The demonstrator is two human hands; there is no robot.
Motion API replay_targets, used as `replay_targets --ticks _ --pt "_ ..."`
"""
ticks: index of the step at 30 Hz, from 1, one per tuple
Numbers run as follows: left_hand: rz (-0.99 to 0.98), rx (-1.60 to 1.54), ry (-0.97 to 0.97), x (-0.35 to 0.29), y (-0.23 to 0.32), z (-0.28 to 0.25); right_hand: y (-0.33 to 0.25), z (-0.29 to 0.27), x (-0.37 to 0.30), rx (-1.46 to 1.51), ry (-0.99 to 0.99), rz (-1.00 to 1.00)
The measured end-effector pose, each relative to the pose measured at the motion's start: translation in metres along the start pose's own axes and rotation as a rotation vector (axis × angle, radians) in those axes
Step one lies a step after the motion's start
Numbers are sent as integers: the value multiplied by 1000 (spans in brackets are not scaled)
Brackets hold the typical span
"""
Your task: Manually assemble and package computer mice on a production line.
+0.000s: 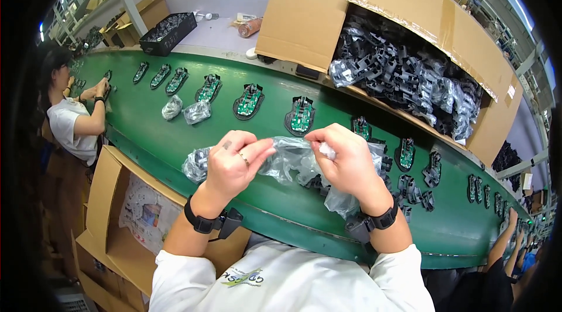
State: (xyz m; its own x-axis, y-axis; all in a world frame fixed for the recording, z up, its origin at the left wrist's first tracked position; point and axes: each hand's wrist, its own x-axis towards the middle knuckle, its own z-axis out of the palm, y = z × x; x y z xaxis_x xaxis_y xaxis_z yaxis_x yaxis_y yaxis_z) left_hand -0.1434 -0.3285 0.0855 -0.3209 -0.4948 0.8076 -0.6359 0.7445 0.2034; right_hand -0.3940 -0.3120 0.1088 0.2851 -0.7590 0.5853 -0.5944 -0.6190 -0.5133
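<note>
In the head view, our left hand (pixel 233 163) and right hand (pixel 345 160) each pinch the clear bag (pixel 290 160) of black parts, fingers curled tight, stretching it between them above the green belt (pixel 175 136), near the circuit boards (pixel 302 114).

Glossy clear plastic bag (pixel 293 163), smooth green belt (pixel 175 136), matt brown cardboard box (pixel 310 7)

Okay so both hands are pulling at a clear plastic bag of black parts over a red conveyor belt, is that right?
Not quite: the conveyor belt is green, not red, as the head view shows. The left hand and right hand do both hold the clear plastic bag of black parts.
</note>
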Motion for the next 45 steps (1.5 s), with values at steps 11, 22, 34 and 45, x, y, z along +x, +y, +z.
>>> replay_targets --ticks 11,22,34,45 --pt "-83 -104 -128 3 3 -3 -3 2 -3 64 68 17" --pt "-224 -456 -130 0 20 -7 -12 -1 -4 119 -93 99" --pt "-230 -6 -521 -16 -39 -79 2 -6 -10 560 39 2" --pt "-755 -912 -237 -12 -25 -20 -6 30 -11 302 37 -56"
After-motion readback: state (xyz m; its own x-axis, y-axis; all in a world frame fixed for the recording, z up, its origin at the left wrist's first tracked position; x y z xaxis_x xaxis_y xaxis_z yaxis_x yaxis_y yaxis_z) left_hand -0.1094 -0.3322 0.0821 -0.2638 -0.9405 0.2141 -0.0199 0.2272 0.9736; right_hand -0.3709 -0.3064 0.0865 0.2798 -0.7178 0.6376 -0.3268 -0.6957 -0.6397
